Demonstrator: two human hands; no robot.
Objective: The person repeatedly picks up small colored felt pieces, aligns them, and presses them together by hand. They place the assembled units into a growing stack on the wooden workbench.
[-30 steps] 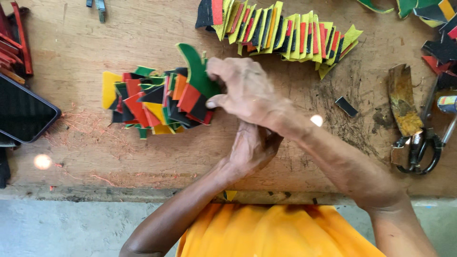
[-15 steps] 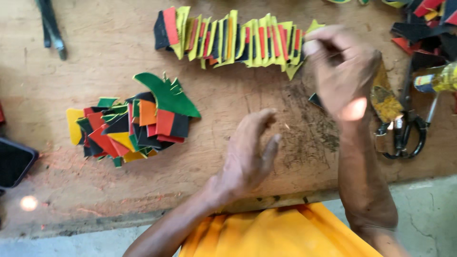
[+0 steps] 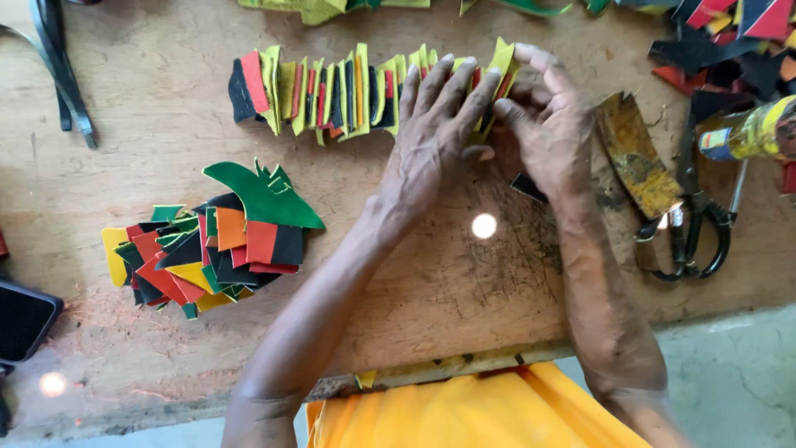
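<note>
A long row of cut pieces [image 3: 348, 91], yellow, red, black and green, is lying overlapped like fallen dominoes along the far part of the wooden table [image 3: 149, 108]. Both hands are working at its right end. The left hand [image 3: 433, 141] is resting palm down on the row, its fingers spread flat and reaching over the last pieces without closing around anything. The right hand [image 3: 547, 124] is sitting just beside it, its fingers curled and pinching the end yellow piece [image 3: 502, 56] at the row's right tip; thumb and fingertips are pressing together on that piece.

Nearer the table's front edge and well left of the hands, a loose pile of the same coloured pieces [image 3: 207, 253] is lying, with a larger green cut shape [image 3: 261, 195] sitting on top of it. To the right of the right hand, a worn, rust-stained flat tool [image 3: 634, 158] is lying at an angle, and black-handled scissors [image 3: 696, 224] are lying just beyond it. More coloured scraps [image 3: 730, 41] are crowding the far right corner. A dark strap [image 3: 62, 75] is lying at the far left, and a dark phone [image 3: 23, 319] is lying at the left edge.
</note>
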